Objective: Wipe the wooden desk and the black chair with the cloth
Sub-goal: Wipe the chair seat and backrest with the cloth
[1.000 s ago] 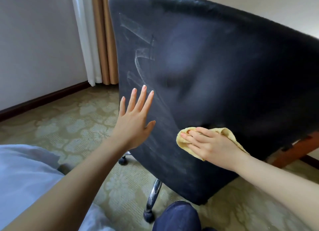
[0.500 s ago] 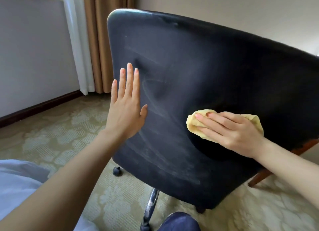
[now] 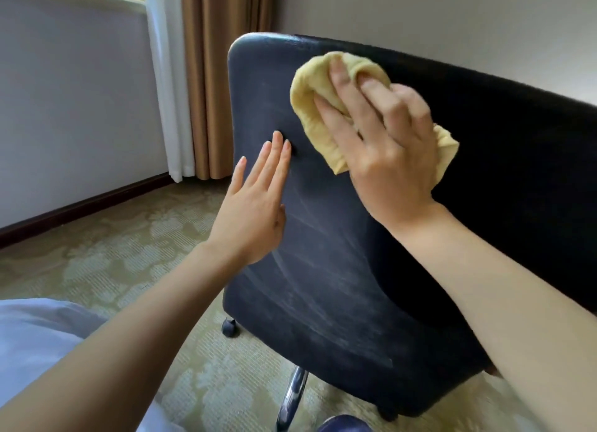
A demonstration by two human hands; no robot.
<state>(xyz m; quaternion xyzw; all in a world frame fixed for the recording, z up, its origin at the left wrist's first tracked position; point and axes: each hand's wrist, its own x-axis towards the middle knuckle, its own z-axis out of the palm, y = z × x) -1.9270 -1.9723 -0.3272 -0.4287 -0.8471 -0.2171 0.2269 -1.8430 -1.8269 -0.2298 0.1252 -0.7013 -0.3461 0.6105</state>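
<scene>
In the head view, the right hand, gripping the bunched cloth, is climbing from the lower backrest of the black chair to just under its top edge, so the wiping is now reaching the upper back. Below and left of it, the left hand is still pressing flat-fingered, bracing the chair.

Single head-worn wide-angle view, facing forward and down. Close on back of black padded swivel chair, filling centre and right. Left hand and right hand with yellow cloth at mid-frame, arms in from bottom edge. Patterned green carpet below.
</scene>
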